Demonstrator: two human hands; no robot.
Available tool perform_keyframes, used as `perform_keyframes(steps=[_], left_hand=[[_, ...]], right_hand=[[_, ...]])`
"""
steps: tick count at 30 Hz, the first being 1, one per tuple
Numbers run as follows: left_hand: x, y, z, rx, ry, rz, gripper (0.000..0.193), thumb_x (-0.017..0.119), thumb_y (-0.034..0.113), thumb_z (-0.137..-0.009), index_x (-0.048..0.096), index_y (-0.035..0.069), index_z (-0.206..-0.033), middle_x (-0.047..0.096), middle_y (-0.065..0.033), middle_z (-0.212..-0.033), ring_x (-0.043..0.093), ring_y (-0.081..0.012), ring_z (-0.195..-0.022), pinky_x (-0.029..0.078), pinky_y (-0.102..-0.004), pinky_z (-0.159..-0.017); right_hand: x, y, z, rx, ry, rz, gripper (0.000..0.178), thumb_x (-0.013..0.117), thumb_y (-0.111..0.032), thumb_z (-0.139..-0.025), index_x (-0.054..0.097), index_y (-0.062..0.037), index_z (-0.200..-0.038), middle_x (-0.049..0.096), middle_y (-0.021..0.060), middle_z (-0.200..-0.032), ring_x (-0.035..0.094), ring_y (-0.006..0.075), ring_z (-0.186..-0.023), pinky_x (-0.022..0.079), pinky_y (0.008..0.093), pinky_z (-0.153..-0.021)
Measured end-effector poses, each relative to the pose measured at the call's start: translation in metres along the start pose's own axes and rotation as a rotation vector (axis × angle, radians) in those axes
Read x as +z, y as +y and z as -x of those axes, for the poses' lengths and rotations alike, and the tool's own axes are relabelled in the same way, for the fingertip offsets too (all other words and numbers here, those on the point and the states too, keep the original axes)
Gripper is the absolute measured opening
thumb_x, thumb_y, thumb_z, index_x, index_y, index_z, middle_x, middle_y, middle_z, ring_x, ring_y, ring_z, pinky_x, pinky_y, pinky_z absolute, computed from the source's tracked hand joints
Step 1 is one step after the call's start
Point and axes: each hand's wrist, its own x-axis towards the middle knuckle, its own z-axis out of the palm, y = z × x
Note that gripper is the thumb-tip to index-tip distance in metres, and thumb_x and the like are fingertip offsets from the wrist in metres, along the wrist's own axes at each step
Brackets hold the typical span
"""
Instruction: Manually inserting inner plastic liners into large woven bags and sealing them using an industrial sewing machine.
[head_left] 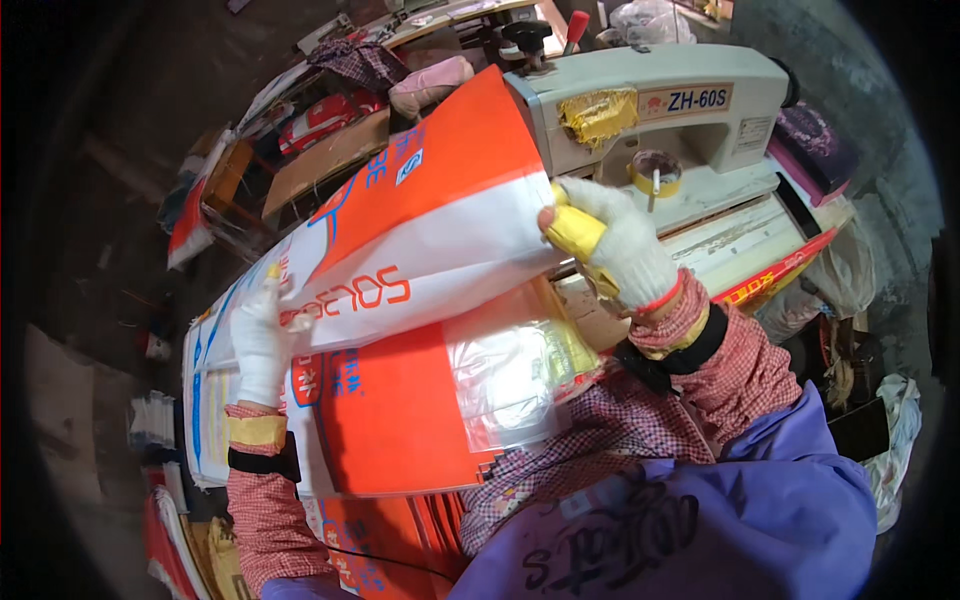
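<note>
A large printed sack [440,225] in orange and white is raised and tilted in front of me. My right hand [605,240], in a white glove with yellow-wrapped fingertips, pinches its right-hand corner near the sewing machine [650,110]. On the left, my left hand [262,335], gloved the same way, grips the sack's near edge; some of its fingers are hidden. Below lies a stack of similar sacks [390,415], partly covered by the raised one. Clear plastic liner bags [505,380] rest on the stack's right end, close to my body.
A yellow tape roll [655,175] sits on the machine bed. Beyond the sack are a cardboard piece [325,170], a pink cloth bundle [430,85] and a checked cloth [355,65]. At the right edge a dark purple box [812,145] stands beside the machine.
</note>
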Motion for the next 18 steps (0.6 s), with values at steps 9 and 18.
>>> perform_keyframes(steps=[9,18], left_hand=[[0.059,-0.048,0.057,-0.02,-0.204,-0.576,0.012,0.063,0.021,-0.07,0.063,0.015,-0.08,0.062,-0.0068,-0.076,0.062,-0.0231,-0.075,0.049,-0.0362,-0.065],[-0.034,-0.096,0.203,-1.022,-0.064,0.44,0.026,0.052,0.009,-0.082,0.055,-0.001,-0.106,0.064,-0.0131,-0.084,0.061,-0.0238,-0.078,0.046,-0.0341,-0.068]], right_hand=[[0.053,0.051,0.028,0.146,-0.081,0.068,0.024,0.055,-0.007,-0.081,0.06,-0.0007,-0.104,0.066,0.0071,-0.09,0.059,0.0126,-0.085,0.047,0.0268,-0.077],[0.109,-0.031,0.08,-0.369,-1.403,0.429,0.024,0.059,-0.018,-0.073,0.06,-0.0121,-0.097,0.062,0.0102,-0.089,0.062,0.0273,-0.083,0.051,0.0326,-0.068]])
